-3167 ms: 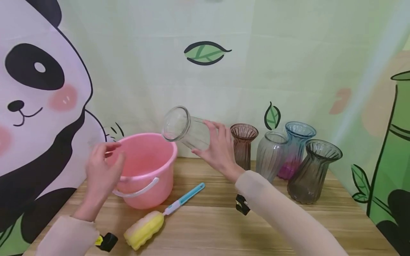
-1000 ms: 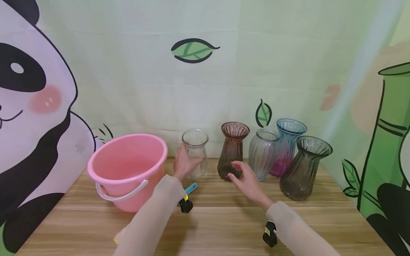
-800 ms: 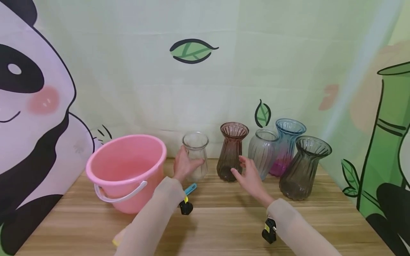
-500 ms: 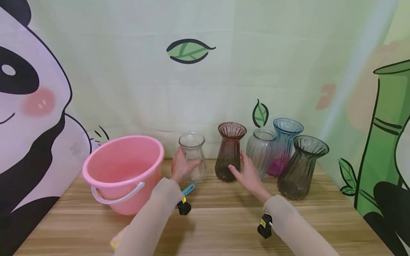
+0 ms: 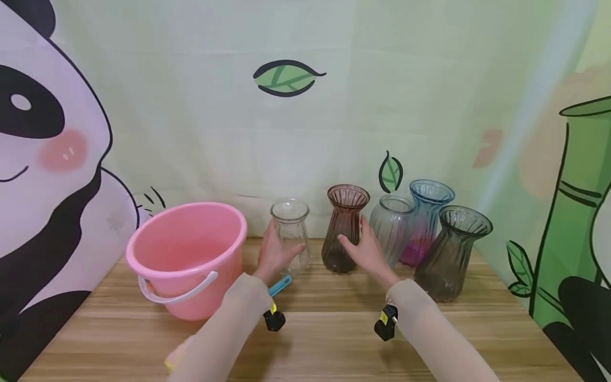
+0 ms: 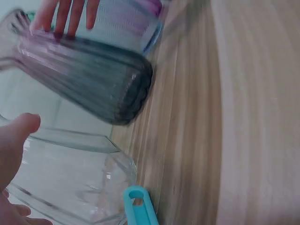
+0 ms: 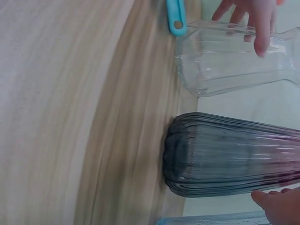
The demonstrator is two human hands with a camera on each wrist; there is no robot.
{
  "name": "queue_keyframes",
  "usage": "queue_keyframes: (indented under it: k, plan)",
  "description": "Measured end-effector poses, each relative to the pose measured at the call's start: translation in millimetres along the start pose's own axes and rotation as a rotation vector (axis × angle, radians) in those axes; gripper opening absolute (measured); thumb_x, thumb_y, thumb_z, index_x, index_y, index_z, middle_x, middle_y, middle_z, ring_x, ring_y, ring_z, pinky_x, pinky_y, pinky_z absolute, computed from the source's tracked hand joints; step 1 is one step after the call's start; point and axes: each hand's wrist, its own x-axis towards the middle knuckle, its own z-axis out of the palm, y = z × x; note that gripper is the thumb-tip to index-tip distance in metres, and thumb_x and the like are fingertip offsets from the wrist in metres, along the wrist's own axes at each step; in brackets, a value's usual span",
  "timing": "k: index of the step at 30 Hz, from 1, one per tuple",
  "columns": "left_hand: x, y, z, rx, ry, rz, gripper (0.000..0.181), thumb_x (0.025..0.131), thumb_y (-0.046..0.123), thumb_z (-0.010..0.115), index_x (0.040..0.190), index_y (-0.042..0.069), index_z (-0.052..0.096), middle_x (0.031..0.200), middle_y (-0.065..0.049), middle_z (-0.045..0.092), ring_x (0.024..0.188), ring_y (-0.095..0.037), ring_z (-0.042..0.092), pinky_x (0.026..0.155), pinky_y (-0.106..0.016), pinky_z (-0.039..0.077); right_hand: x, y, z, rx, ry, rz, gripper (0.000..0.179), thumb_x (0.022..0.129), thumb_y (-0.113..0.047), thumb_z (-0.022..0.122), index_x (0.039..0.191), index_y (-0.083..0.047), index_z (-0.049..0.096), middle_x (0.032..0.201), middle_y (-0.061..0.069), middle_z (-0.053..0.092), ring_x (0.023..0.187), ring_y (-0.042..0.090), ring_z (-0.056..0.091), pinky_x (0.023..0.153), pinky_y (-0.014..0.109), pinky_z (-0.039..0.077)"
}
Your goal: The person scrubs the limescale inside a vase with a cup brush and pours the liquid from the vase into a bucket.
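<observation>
My left hand (image 5: 276, 250) is at the clear glass vase (image 5: 297, 229), fingers along its left side and thumb across its front. The vase stands upright on the table. In the right wrist view, the left thumb and fingers (image 7: 255, 18) straddle the clear vase's body. My right hand (image 5: 369, 252) is at the right side of the brown ribbed vase (image 5: 340, 246), its thumb overlapping the glass in the head view. Its extended fingers (image 6: 65, 16) reach the brown vase's side in the left wrist view. That vase also stands upright.
A pink bucket (image 5: 186, 289) with a white handle stands at left. The blue handle (image 5: 280, 285) of a sponge brush shows beside my left sleeve, which hides most of it. Behind my right hand are a clear ribbed vase (image 5: 392, 228), a blue-pink vase (image 5: 429, 212) and a grey vase (image 5: 444, 265).
The clear vase, earlier tilted in my right hand beside the bucket, now stands upright at my left hand. My right hand has moved over to the brown vase's side.
</observation>
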Motion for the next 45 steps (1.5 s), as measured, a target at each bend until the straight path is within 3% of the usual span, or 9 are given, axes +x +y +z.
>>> queue_keyframes:
  k: [6, 14, 19, 24, 30, 36, 45]
  plan:
    - [-19.8, -0.5, -10.9, 0.002, -0.009, 0.043, 0.092, 0.075, 0.033, 0.072, 0.146, 0.012, 0.017, 0.148, -0.013, 0.025, 0.134, -0.032, 0.029, 0.106, -0.05, 0.029, 6.1, -1.0, -4.3, 0.076, -0.016, -0.032, 0.082, 0.089, -0.032, 0.057, 0.145, 0.001, 0.008, 0.149, 0.024, 0.017, 0.134, 0.04, 0.026, 0.107, 0.049, 0.027]
    - [-48.2, -1.9, -19.3, -0.011, 0.083, 0.194, 0.07, 0.076, 0.025, 0.071, 0.134, 0.007, 0.039, 0.132, -0.013, 0.045, 0.117, -0.031, 0.048, 0.095, -0.046, 0.041, 14.9, -3.2, -10.8, 0.173, -0.077, -0.027, 0.084, 0.089, -0.032, 0.057, 0.146, -0.001, 0.002, 0.151, 0.022, 0.011, 0.138, 0.037, 0.018, 0.111, 0.045, 0.021]
    - [-64.3, -7.5, -19.9, -0.099, -0.007, 0.296, 0.059, 0.075, 0.015, 0.072, 0.127, 0.004, 0.046, 0.126, -0.015, 0.051, 0.109, -0.033, 0.054, 0.089, -0.046, 0.046, 24.3, -6.4, -10.8, 0.166, -0.082, -0.025, 0.083, 0.088, -0.034, 0.058, 0.146, -0.005, 0.006, 0.15, 0.021, 0.015, 0.138, 0.036, 0.017, 0.11, 0.048, 0.021]
    - [-74.8, -18.5, -17.7, -0.107, -0.099, 0.31, 0.053, 0.077, 0.013, 0.071, 0.125, 0.007, 0.049, 0.126, -0.013, 0.052, 0.108, -0.034, 0.055, 0.087, -0.048, 0.047, 31.5, -10.1, -7.4, 0.165, -0.057, -0.038, 0.078, 0.087, -0.028, 0.061, 0.142, 0.0, 0.013, 0.144, 0.024, 0.026, 0.135, 0.037, 0.026, 0.109, 0.047, 0.025]
    - [-81.3, -28.0, -10.6, -0.122, -0.109, 0.338, 0.048, 0.077, 0.008, 0.068, 0.121, 0.004, 0.051, 0.121, -0.014, 0.056, 0.104, -0.035, 0.057, 0.084, -0.047, 0.049, 33.4, -12.3, -1.4, 0.07, -0.035, -0.009, 0.08, 0.085, -0.03, 0.063, 0.14, 0.004, 0.015, 0.139, 0.027, 0.031, 0.13, 0.039, 0.032, 0.107, 0.046, 0.028]
    - [-86.0, -28.6, -3.4, -0.151, -0.128, 0.376, 0.048, 0.076, 0.006, 0.068, 0.121, 0.001, 0.052, 0.12, -0.015, 0.056, 0.101, -0.035, 0.059, 0.083, -0.047, 0.049, 28.7, -6.5, 2.7, 0.001, 0.023, -0.041, 0.076, 0.083, -0.034, 0.064, 0.136, 0.003, 0.024, 0.13, 0.024, 0.038, 0.124, 0.037, 0.039, 0.103, 0.048, 0.034]
    - [-73.3, -16.6, -3.2, -0.21, -0.229, 0.32, 0.05, 0.082, 0.017, 0.065, 0.128, 0.008, 0.048, 0.13, -0.012, 0.052, 0.114, -0.032, 0.053, 0.093, -0.045, 0.044, 15.2, -4.1, -1.3, 0.124, -0.034, -0.089, 0.074, 0.079, -0.028, 0.071, 0.133, -0.004, 0.027, 0.13, 0.021, 0.044, 0.119, 0.036, 0.047, 0.096, 0.046, 0.041]
